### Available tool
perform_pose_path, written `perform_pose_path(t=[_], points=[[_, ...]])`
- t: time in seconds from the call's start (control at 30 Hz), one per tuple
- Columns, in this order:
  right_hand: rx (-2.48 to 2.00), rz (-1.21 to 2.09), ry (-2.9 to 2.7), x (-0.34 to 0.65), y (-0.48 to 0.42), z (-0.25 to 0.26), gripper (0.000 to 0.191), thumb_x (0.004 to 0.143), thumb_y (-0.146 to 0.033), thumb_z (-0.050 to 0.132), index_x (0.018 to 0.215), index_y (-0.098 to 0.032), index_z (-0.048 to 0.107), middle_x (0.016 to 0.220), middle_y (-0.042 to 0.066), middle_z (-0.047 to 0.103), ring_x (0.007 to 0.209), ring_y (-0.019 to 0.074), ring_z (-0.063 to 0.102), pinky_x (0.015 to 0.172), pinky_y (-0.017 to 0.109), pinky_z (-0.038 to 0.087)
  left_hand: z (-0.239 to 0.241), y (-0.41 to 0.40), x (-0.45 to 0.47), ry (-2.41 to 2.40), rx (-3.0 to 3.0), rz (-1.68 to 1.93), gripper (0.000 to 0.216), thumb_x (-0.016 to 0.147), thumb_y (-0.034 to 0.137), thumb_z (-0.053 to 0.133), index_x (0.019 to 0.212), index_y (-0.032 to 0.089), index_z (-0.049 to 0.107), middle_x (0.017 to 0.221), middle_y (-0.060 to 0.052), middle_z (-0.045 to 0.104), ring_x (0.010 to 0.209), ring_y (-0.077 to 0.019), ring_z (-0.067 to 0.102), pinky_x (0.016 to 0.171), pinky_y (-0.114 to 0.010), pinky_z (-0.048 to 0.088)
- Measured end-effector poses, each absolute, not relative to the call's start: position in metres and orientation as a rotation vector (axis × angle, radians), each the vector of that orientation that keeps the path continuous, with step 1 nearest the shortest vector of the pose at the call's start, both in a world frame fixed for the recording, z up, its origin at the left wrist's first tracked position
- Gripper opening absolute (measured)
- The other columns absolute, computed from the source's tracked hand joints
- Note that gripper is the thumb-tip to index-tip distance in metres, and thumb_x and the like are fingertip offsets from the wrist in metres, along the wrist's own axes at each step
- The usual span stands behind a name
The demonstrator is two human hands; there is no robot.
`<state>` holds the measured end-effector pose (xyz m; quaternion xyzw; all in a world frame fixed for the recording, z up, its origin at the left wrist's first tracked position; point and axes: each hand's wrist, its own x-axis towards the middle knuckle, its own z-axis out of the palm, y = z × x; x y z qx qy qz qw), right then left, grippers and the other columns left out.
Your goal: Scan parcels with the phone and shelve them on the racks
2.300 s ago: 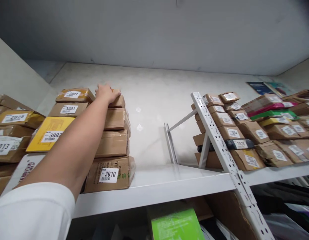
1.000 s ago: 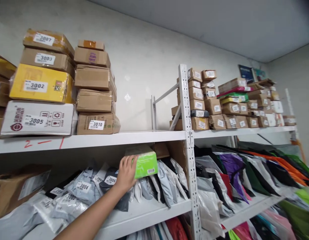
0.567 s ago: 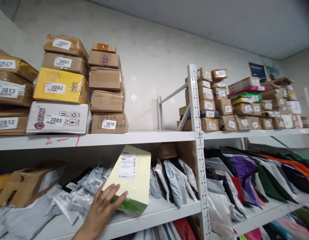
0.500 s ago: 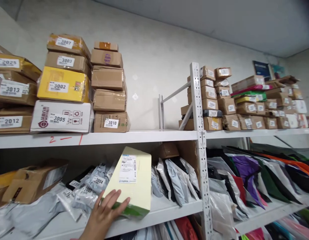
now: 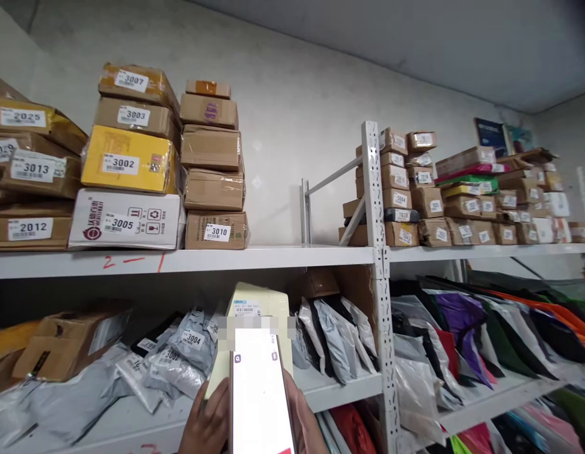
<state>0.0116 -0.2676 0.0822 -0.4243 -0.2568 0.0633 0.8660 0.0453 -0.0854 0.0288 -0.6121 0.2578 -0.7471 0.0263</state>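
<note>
A pale yellow box [image 5: 268,304] with a white shipping label [image 5: 245,308] rests on the lower shelf, partly covered by a phone. My left hand [image 5: 206,416] is at the box's lower left side, fingers curled around it; some fingertips are hidden behind the phone. My right hand [image 5: 304,421] holds the phone [image 5: 261,391] upright before the box, its bright white screen towards me. The label's lower part is hidden by the phone and a blurred patch. Grey and clear mailer bags [image 5: 181,353] lie just left of the box.
The upper shelf [image 5: 273,257] carries stacked numbered cartons [image 5: 127,221] at left. A white perforated post [image 5: 381,277] stands right of the box. Leaning grey bags [image 5: 333,337] sit between box and post. Colourful bagged goods [image 5: 463,334] fill the right bay.
A phone in my right hand has come into view in front of the box. My left hand has shifted slightly, staying at the box's left side. The view has turned slightly left.
</note>
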Motion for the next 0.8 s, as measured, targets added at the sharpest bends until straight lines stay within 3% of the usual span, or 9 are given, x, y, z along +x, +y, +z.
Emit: perform_pose_path(t=[0.2, 0.37, 0.57, 0.8], points=[[-0.765, 0.180, -0.412, 0.007, -0.257, 0.098, 0.069, 0.045, -0.073, 0.076, 0.096, -0.027, 0.075, 0.116, 0.004, 0.071, 0.129, 0.0347, 0.044, 0.115, 0.047, 0.020, 0.047, -0.088, 0.032, 0.789, -1.778, -2.158, 0.033, 0.090, 0.014, 0.037, 0.084, 0.024, 0.067, 0.064, -0.002, 0.065, 0.139, -0.0095, 0.026, 0.120, -0.032, 0.015], [-0.795, 0.172, -0.430, 0.025, -0.251, 0.083, 0.077, 0.056, -0.075, 0.069, 0.110, -0.020, 0.069, 0.128, 0.009, 0.063, 0.135, 0.0351, 0.036, 0.112, 0.047, 0.028, 0.032, -0.086, 0.048, 0.789, -1.838, -2.358, 0.035, 0.093, 0.015, 0.035, 0.085, 0.026, 0.067, 0.064, -0.001, 0.065, 0.134, -0.0056, 0.034, 0.119, -0.031, 0.018], [-0.789, 0.164, -0.522, 0.040, -0.249, 0.070, 0.065, 0.072, -0.066, 0.065, 0.118, -0.021, 0.064, 0.131, 0.006, 0.061, 0.137, 0.0301, 0.034, 0.110, 0.044, 0.035, 0.020, -0.080, 0.054, 0.758, -1.886, -2.286, 0.030, 0.093, 0.020, 0.040, 0.087, 0.027, 0.068, 0.072, -0.001, 0.070, 0.135, -0.0052, 0.033, 0.120, -0.030, 0.016], [-0.827, 0.073, -0.615, 0.045, -0.252, 0.064, 0.058, 0.075, -0.061, 0.065, 0.117, -0.022, 0.064, 0.133, 0.005, 0.060, 0.137, 0.0280, 0.035, 0.112, 0.040, 0.033, 0.011, -0.071, 0.063, 0.767, -1.885, -2.281, 0.031, 0.093, 0.019, 0.040, 0.082, 0.026, 0.068, 0.075, 0.001, 0.070, 0.132, -0.0070, 0.038, 0.120, -0.033, 0.018]])
